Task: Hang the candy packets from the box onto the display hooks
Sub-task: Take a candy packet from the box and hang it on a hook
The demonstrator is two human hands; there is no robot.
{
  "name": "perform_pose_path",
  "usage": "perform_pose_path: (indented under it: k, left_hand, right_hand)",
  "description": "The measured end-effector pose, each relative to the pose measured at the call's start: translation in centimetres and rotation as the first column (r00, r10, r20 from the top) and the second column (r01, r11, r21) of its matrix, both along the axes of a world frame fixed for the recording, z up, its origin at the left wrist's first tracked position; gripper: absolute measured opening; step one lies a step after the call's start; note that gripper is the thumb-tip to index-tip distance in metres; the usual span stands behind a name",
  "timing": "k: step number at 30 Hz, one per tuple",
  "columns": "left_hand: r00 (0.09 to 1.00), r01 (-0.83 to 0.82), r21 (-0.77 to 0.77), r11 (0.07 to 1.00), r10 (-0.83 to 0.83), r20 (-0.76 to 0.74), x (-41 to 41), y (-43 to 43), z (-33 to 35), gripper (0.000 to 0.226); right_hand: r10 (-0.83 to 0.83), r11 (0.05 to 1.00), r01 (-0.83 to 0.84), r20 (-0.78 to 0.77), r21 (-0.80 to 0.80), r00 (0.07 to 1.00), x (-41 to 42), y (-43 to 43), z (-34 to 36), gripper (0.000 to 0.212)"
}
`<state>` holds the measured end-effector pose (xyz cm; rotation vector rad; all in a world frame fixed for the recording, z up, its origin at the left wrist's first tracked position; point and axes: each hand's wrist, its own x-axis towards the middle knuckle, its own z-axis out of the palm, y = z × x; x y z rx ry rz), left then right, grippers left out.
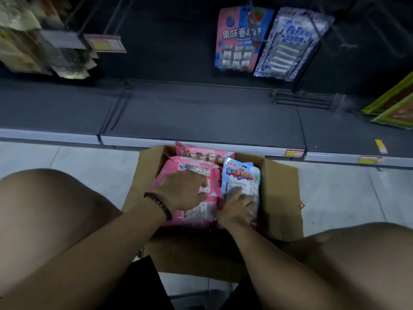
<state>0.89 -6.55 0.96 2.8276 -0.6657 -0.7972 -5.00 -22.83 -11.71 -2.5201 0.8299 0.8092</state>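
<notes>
Dark shelving, hung packet reading 果味卷, left hand loose on pink packet, right hand flat on blue packet

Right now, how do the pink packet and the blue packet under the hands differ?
Colour: the pink packet is pink and white, the blue packet light blue. Size: the pink packet looks wider than the blue packet. Place: the pink packet lies under the left hand, the blue packet under the right hand. Both lie in the cardboard box.
</notes>
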Motion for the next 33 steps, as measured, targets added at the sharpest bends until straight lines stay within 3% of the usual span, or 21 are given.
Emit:
perform_pose_path:
  k: [4, 7, 16, 21, 25, 28, 33]
  left_hand:
    - [1.000, 0.003, 0.017, 1.000, -0.003, -0.020, 0.5, -0.1, 0.0, 0.042]
    - [1.000, 0.002, 0.032, 0.999, -0.001, -0.015, 0.5, -0.6, 0.2, 0.042]
    - [0.997, 0.037, 0.038, 0.999, -0.034, -0.065, 0.2, -0.9, 0.5, 0.040]
    - [0.997, 0.030, 0.029, 0.999, -0.027, -0.077, 0.2, -0.6, 0.8, 0.042]
    - [0.996, 0.032, 0.007, 0.999, -0.032, -0.087, -0.2, -0.6, 1.0, 0.041]
    - [0.992, 0.006, -0.048, 0.999, -0.012, -0.124, -0.4, -0.6, 1.3, 0.044]
    - [0.977, -0.150, -0.252, 0.956, 0.106, -0.183, -0.1, -1.0, 1.7, 0.067]
  right_hand:
    - [-0.153, 0.987, 0.155, -0.044, 0.042, 0.987, 1.0, -0.6, -1.5, 0.137]
    - [-0.147, 0.987, 0.150, -0.055, 0.055, 0.988, 1.4, -0.7, -2.1, 0.136]
    - [-0.126, 0.991, 0.121, 0.130, 0.048, 0.983, 0.7, -2.9, -0.7, 0.086]
    - [-0.200, 0.980, 0.193, 0.248, 0.052, 0.948, -1.1, -5.8, 2.3, 0.053]
    - [-0.344, 0.937, 0.296, 0.348, 0.185, 0.872, -1.8, -7.6, 5.1, 0.027]
    - [-0.382, 0.913, 0.277, 0.396, 0.299, 0.835, -2.1, -8.6, 7.6, 0.017]
    - [-0.500, 0.799, 0.200, 0.441, 0.568, 0.745, -2.3, -9.6, 12.5, 0.021]
